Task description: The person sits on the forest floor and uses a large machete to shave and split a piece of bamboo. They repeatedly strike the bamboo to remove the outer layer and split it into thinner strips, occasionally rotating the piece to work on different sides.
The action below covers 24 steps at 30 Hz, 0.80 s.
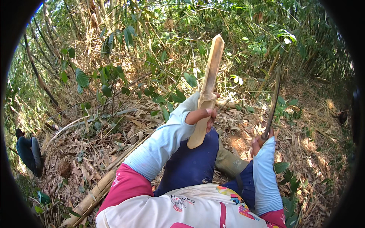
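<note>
the left hand [203,114] is gripping a split bamboo piece [207,91] upright, fingers wrapped closed. the right hand [259,141] is clasping a knife [273,102] handle, blade pointing up.

Bamboo strip [207,91]: showing pale tan, greener along one edge.
Blade [273,102]: appearing dark grey.
Sleeves [163,140]: showing light blue over pink.
Trousers [190,163]: showing navy.
Shirt [190,209]: showing white with multicoloured print.
Ground litter [95,148]: lying straw-brown.
</note>
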Tool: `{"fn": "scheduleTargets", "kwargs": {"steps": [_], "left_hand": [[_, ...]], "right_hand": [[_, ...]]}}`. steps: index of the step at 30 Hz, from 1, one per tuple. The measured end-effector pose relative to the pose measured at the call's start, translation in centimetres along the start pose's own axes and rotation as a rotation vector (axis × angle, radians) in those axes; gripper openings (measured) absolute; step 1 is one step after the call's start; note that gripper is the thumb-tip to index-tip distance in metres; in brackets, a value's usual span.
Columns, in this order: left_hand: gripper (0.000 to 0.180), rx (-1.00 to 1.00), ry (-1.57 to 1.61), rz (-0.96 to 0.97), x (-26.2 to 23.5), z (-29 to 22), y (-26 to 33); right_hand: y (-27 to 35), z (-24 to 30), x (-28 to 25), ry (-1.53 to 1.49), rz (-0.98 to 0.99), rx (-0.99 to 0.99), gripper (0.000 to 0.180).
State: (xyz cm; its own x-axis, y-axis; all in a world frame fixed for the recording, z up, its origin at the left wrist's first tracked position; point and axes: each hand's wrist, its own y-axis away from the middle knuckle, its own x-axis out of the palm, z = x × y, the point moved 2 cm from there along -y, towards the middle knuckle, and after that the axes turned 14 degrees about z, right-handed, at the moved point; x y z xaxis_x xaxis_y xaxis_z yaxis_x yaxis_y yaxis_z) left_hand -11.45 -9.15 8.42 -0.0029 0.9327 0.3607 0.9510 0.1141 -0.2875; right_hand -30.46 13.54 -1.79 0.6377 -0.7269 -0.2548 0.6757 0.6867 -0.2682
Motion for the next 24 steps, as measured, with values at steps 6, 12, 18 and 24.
{"fn": "scheduleTargets", "kwargs": {"steps": [6, 12, 18, 24], "left_hand": [[0.072, -0.135, 0.090, 0.098, 2.4, 3.7, 0.2], [0.078, -0.206, 0.033, 0.069, 3.1, 5.7, 0.3], [0.080, -0.203, 0.031, 0.088, 2.9, 6.3, 1.0], [0.049, -0.222, 0.033, 0.134, 3.1, 6.1, 1.4]], "right_hand": [[-2.0, 8.9, -0.1, 0.266, 0.226, -0.006, 0.045], [-2.2, 8.8, 2.5, 0.847, 0.547, 0.133, 0.031], [-2.9, 8.7, 3.0, 0.943, 0.635, 0.160, 0.039], [-3.9, 9.6, 3.8, 1.023, 0.713, 0.157, 0.030]]}}
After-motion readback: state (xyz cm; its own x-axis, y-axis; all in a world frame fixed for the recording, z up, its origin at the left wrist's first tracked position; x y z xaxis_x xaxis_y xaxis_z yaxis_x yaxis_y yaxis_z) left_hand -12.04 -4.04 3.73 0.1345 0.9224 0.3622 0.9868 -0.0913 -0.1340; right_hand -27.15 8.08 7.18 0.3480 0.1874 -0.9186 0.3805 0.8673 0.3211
